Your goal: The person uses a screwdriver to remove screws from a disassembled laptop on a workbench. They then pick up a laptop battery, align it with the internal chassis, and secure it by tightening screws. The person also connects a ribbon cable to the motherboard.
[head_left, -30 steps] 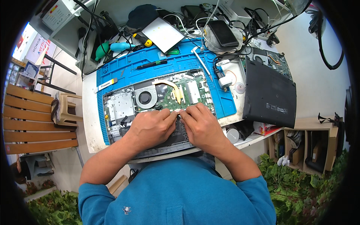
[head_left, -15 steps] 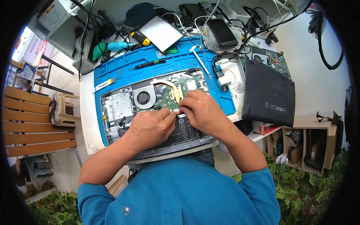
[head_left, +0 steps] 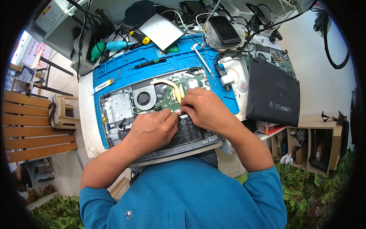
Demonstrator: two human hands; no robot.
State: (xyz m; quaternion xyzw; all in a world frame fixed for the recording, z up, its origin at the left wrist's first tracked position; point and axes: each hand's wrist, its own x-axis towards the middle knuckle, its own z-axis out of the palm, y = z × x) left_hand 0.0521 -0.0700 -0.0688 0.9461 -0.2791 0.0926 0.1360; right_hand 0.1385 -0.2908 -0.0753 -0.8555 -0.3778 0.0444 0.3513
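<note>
An opened laptop base [head_left: 119, 108] lies in front of me with its insides facing up. It shows a round fan [head_left: 143, 99], a copper-coloured heat pipe [head_left: 176, 91], a green motherboard [head_left: 166, 102] and a black battery [head_left: 187, 133] along the near side. My left hand [head_left: 153, 128] rests over the battery, thumb and fingers pinched together. Opposite it, my right hand [head_left: 202, 105] is closed too, its fingertips pressed down where the board meets the battery. A small red and white bit shows between the fingertips; what they grip is mostly hidden.
The laptop sits on a blue repair mat [head_left: 133, 70] with a black screwdriver [head_left: 150, 63] and white tweezers [head_left: 203, 61]. A phone [head_left: 225, 29], a white panel [head_left: 161, 32] and cables lie behind. A black laptop cover [head_left: 273, 91] leans over the table's right edge.
The view has shifted slightly, and everything on the table sits a little farther left. Both hands keep nearly the same closed pose at the same spot.
</note>
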